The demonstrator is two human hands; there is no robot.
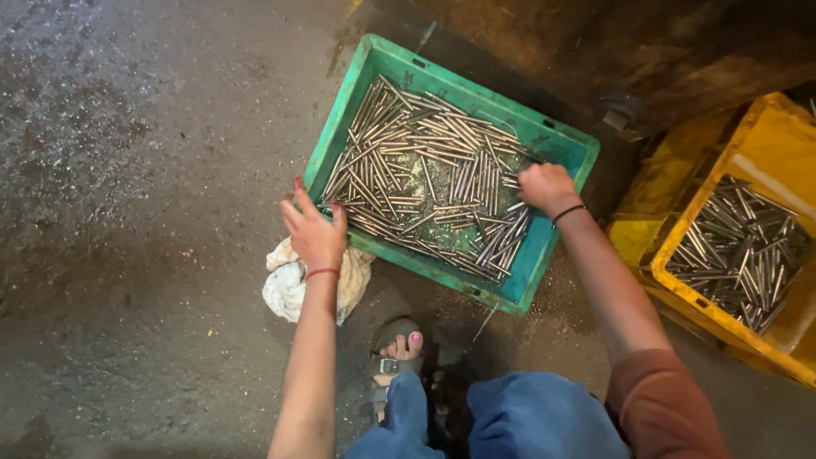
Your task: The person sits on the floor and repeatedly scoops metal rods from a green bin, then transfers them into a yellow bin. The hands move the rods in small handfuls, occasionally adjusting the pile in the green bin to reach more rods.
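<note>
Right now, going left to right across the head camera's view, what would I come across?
Bare concrete floor → crumpled white cloth → left hand at the crate's rim → green crate of metal rods → right hand in the rods → yellow crate of more rods.

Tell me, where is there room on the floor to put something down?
The dark floor left of the green crate lies bare, up to the white rag. It is crowded on the other side: the yellow crate stands close, with only a narrow gap. Both crates hold metal rods, and the left hand and right hand are at the green one.
</note>
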